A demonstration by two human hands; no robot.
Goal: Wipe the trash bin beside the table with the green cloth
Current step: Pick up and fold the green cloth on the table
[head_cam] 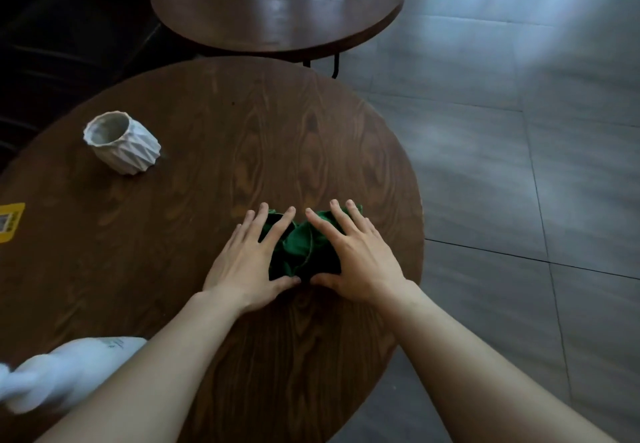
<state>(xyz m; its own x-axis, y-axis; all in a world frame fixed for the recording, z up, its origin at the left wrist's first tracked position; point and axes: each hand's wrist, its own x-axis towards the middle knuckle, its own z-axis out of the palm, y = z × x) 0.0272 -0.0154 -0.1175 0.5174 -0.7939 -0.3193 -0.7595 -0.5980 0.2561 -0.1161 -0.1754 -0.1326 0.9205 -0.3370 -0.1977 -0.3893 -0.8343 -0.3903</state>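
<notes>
My left hand [247, 259] and right hand [353, 252] lie flat, fingers spread, on the bunched green cloth [300, 248] near the table [214, 151] edge. I judge I'm gathering it; next, grip it and find the unseen bin.

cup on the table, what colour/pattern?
White cup with folded, faceted ridges; head view.

you have one view only, the head camera, worn high and looking forward and steeply down. it sits close over the round table [173, 234], both forearms running in from the bottom edge. past the fingertips [265, 205] it takes in a second round table [277, 9]; right of the fingers, grey floor tiles [519, 165].
</notes>
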